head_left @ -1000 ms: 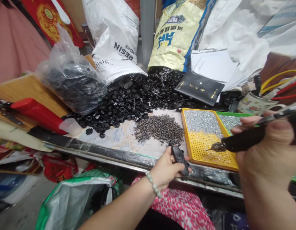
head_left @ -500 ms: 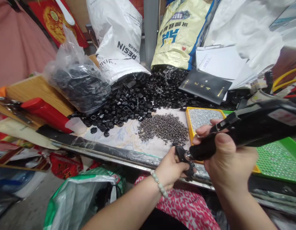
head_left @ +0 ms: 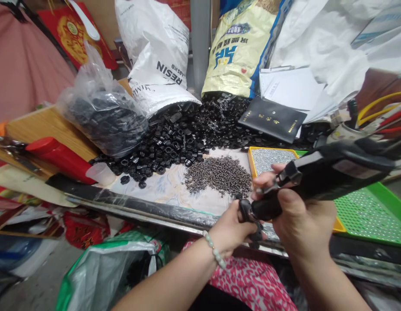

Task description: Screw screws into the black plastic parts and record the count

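My right hand (head_left: pixel 304 220) is wrapped round a black electric screwdriver (head_left: pixel 333 172), its body pointing down to the left. The screwdriver's tip meets a small black plastic part (head_left: pixel 246 211), which my left hand (head_left: pixel 231 229) pinches between thumb and fingers just beyond the bench's front edge. My fingers hide much of that part. Behind my left hand lies a heap of small metal screws (head_left: pixel 218 175). Past it spreads a pile of black plastic pieces (head_left: pixel 174 142).
A yellow tray (head_left: pixel 250 162) of silvery bits and a green perforated tray (head_left: pixel 375 216) stand right. A black notebook (head_left: pixel 272 119) lies behind. Bags (head_left: pixel 158 52) line the back. Left are a red bottle (head_left: pixel 59 160) and a clear cup (head_left: pixel 101 173). An open sack (head_left: pixel 100 272) stands below.
The screwdriver's rear end has swung slightly to the left and down, and my right hand has shifted a little left. The black part stays pinched in my left hand. The view has shifted slightly.
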Available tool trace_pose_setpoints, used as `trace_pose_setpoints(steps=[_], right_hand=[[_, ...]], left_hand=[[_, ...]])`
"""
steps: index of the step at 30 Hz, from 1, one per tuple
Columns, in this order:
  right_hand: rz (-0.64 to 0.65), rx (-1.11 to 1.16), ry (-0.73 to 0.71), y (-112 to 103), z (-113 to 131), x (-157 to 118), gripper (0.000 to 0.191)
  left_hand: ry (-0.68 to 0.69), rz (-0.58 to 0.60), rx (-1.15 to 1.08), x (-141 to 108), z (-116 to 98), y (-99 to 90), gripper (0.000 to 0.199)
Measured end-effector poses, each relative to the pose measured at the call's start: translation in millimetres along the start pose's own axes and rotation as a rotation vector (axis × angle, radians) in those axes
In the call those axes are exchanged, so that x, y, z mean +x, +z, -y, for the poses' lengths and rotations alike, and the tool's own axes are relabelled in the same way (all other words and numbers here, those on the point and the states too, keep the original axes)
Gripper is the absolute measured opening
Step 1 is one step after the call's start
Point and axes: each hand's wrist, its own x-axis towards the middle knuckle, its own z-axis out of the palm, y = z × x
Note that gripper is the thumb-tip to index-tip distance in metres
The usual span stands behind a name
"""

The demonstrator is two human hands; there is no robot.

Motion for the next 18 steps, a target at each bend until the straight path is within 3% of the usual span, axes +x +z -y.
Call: trace_pose_setpoints(steps=[4, 9, 13, 18], right_hand=[[-0.048, 0.045, -0.002, -2.3, 7.0, 5.1, 0.029], [-0.142, -0.006, -0.170, -6.6, 19.2, 16.4, 0.028], [-0.331, -0.129, -0.355, -28.8, 17.9, 31.1, 0.019], [-0.412, -0.213, -0.385, -58.4, -1.6, 35.1, 0.019]], left_hand=[[-0.036, -0.009, 0.040, 2.1, 1.6, 0.8, 0.038], [-0.080, -0.030, 0.064, 0.0, 0.0, -0.5, 0.029], [-0.040, -0.007, 0.028, -1.9, 0.3, -4.1, 0.028], [-0.003, 0.019, 0.000, -1.8, 3.5, -7.8, 0.039]])
